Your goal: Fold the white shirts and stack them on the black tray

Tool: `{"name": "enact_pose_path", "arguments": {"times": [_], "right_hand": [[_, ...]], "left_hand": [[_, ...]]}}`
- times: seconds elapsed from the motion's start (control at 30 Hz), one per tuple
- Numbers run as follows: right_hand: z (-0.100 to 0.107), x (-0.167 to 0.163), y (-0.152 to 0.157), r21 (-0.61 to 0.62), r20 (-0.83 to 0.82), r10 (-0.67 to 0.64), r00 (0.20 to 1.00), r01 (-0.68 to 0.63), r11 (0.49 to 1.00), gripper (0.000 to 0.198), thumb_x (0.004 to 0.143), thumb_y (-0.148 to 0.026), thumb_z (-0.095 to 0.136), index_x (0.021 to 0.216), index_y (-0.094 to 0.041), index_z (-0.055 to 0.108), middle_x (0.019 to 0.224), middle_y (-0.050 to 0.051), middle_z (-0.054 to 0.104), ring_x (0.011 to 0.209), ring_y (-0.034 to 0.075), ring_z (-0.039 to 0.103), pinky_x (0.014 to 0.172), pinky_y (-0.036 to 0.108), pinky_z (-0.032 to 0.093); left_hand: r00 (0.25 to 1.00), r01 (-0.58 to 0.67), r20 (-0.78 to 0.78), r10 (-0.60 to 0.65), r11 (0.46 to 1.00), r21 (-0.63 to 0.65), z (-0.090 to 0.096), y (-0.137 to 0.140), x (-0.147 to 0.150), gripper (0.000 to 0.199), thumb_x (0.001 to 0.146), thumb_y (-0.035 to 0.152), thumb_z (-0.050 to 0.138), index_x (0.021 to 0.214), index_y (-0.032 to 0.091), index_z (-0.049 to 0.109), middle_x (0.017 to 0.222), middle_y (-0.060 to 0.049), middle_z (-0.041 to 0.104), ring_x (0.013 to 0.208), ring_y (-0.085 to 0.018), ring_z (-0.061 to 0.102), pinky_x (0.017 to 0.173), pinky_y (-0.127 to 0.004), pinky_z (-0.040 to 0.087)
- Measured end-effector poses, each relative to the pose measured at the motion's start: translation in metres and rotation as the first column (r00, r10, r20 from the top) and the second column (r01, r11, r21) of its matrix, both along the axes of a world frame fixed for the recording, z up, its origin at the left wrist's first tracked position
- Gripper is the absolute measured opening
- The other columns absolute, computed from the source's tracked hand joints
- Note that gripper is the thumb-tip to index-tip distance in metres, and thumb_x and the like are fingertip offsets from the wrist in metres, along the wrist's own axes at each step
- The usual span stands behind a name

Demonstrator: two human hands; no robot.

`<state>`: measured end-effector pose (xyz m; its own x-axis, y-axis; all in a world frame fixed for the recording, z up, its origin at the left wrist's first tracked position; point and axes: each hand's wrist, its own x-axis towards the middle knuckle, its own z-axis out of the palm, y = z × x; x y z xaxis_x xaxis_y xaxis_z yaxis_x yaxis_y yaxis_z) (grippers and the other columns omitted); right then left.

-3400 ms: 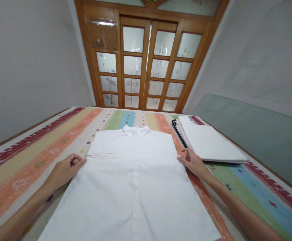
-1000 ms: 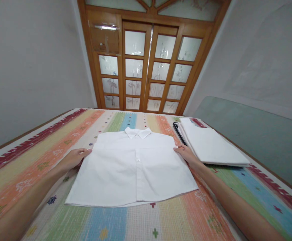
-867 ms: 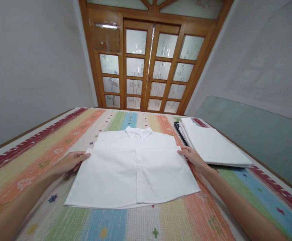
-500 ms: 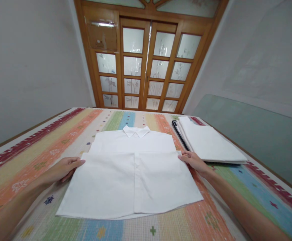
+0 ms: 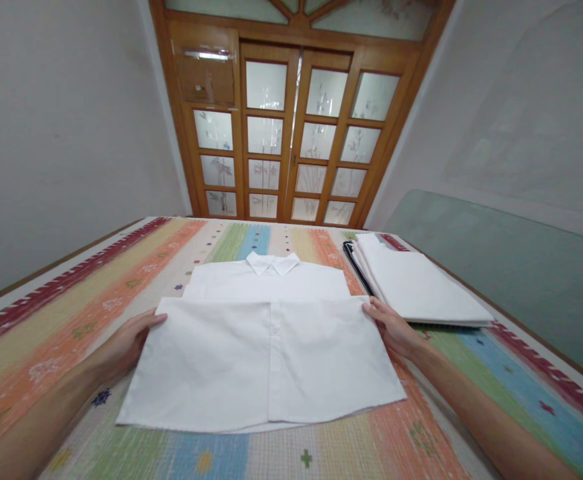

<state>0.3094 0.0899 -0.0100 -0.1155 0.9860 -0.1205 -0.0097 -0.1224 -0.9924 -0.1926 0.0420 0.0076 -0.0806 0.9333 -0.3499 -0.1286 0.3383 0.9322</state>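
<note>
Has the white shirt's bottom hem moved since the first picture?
Yes, the hem of the shirt moved away from the person: the green cross on the tablecloth, covered at first, now shows on its near side.

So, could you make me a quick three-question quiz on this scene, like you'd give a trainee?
1. Multiple choice: where does the folded white pile lie?
A) Left of the white shirt
B) Right of the white shirt
C) On top of the white shirt

2. True or false: the left-hand grip and right-hand grip hold the same side of the white shirt.

3. Order, farthest from the wearer to nearest: button, hem, collar.

Key:
1. B
2. False; they hold opposite sides.
3. Collar, button, hem.
</note>
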Motion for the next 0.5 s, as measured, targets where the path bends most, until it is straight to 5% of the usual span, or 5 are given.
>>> {"name": "enact_pose_path", "arguments": {"times": [0.27, 0.5], "right_hand": [[-0.001, 0.0, -0.003, -0.008, -0.069, -0.041, 0.997, 0.04, 0.999, 0.026, 0.075, -0.042, 0.069, 0.091, -0.025, 0.056, 0.088, 0.003, 0.071, 0.079, 0.022, 0.068, 0.069, 0.031, 0.055], [-0.007, 0.002, -0.004, -0.029, -0.001, -0.055, 0.999, 0.055, 0.998, 0.035, 0.07, -0.048, 0.073, 0.082, -0.023, 0.053, 0.072, 0.0, 0.066, 0.062, 0.017, 0.062, 0.058, 0.027, 0.05]], "left_hand": [[1.0, 0.011, 0.014, -0.011, 0.999, 0.03, 0.001, 0.0, 0.008, 0.049, 0.068, 0.035, 0.074, 0.113, 0.021, 0.059, 0.093, -0.009, 0.074, 0.074, -0.026, 0.072, 0.061, -0.033, 0.058], [0.996, -0.011, -0.087, 0.014, 0.999, 0.031, 0.005, -0.007, 0.014, 0.048, 0.064, 0.037, 0.077, 0.105, 0.021, 0.057, 0.099, -0.008, 0.073, 0.081, -0.026, 0.071, 0.063, -0.032, 0.058]]}}
